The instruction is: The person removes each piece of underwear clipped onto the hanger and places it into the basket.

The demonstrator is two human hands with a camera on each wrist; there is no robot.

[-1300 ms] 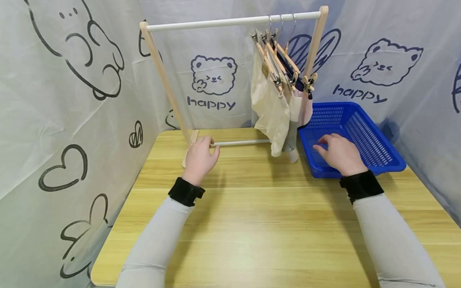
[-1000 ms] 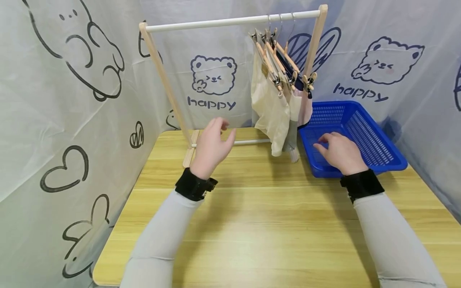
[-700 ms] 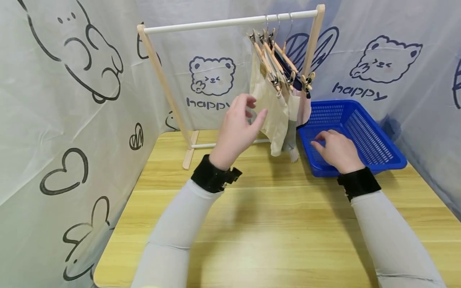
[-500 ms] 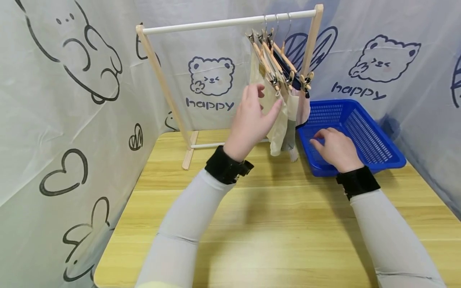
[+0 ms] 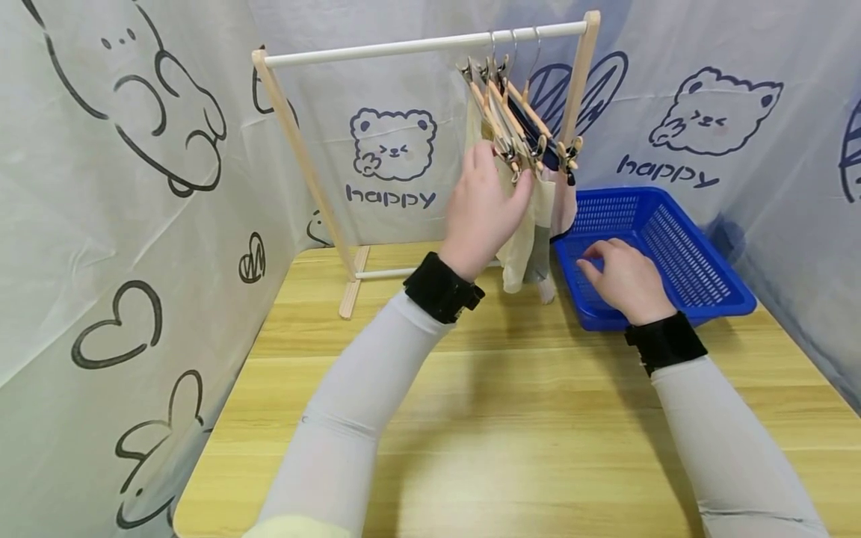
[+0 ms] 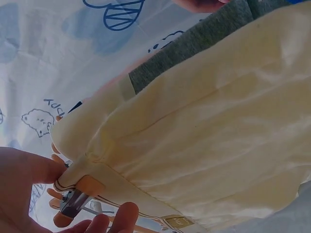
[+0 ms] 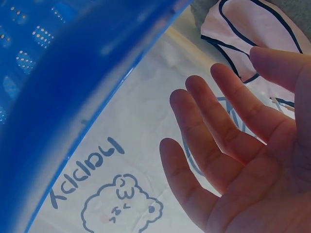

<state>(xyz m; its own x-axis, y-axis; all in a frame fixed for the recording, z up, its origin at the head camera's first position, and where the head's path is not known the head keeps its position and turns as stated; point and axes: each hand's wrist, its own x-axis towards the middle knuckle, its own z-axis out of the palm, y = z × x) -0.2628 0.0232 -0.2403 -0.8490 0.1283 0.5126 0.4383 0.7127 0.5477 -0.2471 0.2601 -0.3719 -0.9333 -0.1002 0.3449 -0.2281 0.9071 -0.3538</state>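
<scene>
Cream shorts [image 6: 209,107] hang by the waistband from the front wooden clip hanger [image 5: 486,112] on a small clothes rack. My left hand [image 5: 480,209] is at the near end of that hanger. In the left wrist view, its thumb and fingers lie either side of the metal clip [image 6: 74,204], the thumb close to the waistband, with a gap at the fingertips. Behind hang a grey and cream garment [image 5: 542,246] and a pink garment with dark trim [image 7: 243,29]. My right hand [image 5: 625,280], fingers loosely bent and holding nothing, hovers over the blue basket [image 5: 699,258].
The rack has a white top rail [image 5: 377,51], wooden posts [image 5: 306,164] and a low white bar [image 5: 386,273]. It stands at the back of the wooden table [image 5: 538,418]. Printed curtains [image 5: 155,246] close off the back and sides.
My left hand has moved right and up from the rack's left foot to the front hanger's near clip. My right hand has stayed over the basket, and the garments hang nearly as before.
</scene>
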